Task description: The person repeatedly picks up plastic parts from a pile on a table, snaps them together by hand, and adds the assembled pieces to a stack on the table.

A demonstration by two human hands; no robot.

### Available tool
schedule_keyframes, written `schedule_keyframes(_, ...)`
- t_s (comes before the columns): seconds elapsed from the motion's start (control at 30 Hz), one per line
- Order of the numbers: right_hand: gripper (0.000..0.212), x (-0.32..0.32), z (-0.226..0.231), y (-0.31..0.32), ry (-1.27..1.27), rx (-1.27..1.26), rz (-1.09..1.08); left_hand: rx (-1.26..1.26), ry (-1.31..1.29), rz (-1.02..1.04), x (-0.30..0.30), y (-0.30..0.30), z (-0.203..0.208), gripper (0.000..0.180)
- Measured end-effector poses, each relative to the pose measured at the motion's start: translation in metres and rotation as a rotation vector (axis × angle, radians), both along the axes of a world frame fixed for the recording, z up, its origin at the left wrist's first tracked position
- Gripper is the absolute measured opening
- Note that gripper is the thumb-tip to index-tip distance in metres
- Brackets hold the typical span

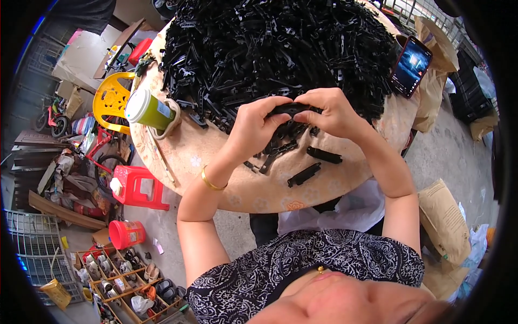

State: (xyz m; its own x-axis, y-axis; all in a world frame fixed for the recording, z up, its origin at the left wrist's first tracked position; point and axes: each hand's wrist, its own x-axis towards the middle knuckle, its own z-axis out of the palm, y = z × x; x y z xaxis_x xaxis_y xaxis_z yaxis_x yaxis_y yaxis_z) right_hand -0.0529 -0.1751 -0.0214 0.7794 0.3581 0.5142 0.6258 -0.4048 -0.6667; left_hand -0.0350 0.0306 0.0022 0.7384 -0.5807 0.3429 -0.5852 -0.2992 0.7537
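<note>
Both of my hands meet above the near edge of a big heap of black plastic parts [275, 51]. A dark, elongated black plastic part [290, 109] spans the gap between them. My left hand [258, 123] pinches its left end with thumb and fingers, and my right hand [330, 114] grips the right end the same way. The fingers hide much of its shape. Two separate black parts, one [324, 155] a little farther off and another [304, 175] nearer me, lie on the patterned tablecloth [216, 146] below my right hand.
A green cup with a white lid [151, 110] stands at the table's left edge, beside a yellow chair [111, 100]. A lit phone [411, 66] leans at the right edge. On the floor are a red stool [135, 189], a red bucket [127, 234] and a paper sack [445, 221].
</note>
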Motion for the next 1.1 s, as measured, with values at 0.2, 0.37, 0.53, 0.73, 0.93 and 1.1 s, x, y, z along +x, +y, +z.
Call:
schedule_keyframes(0.2, 0.021, -0.002, 0.006, -0.001, 0.154, 0.037, 0.064, -0.013, 0.249, 0.024, 0.001, 0.004, 0.001, 0.027)
schedule_keyframes(0.37, 0.020, 0.010, 0.000, -0.010, 0.339, 0.125, 0.156, 0.248, 0.032, -0.271, -0.025, -0.009, -0.004, 0.034)
schedule_keyframes(0.53, 0.023, 0.004, -0.024, 0.009, -0.281, -0.354, 0.042, 0.205, -0.270, -0.371, -0.032, -0.015, -0.006, 0.035)
schedule_keyframes(0.73, 0.014, 0.007, -0.027, 0.011, -0.256, -0.390, -0.024, 0.490, -0.713, 0.536, 0.058, 0.040, -0.007, 0.018)
schedule_keyframes(0.93, 0.016, 0.017, -0.016, 0.005, -0.221, 0.019, -0.083, 0.520, -0.629, 0.474, 0.075, 0.057, -0.012, 0.011)
schedule_keyframes(1.1, 0.014, 0.008, -0.009, 0.003, 0.088, 0.188, -0.143, 0.330, -0.727, 0.457, 0.063, 0.041, -0.015, 0.016)
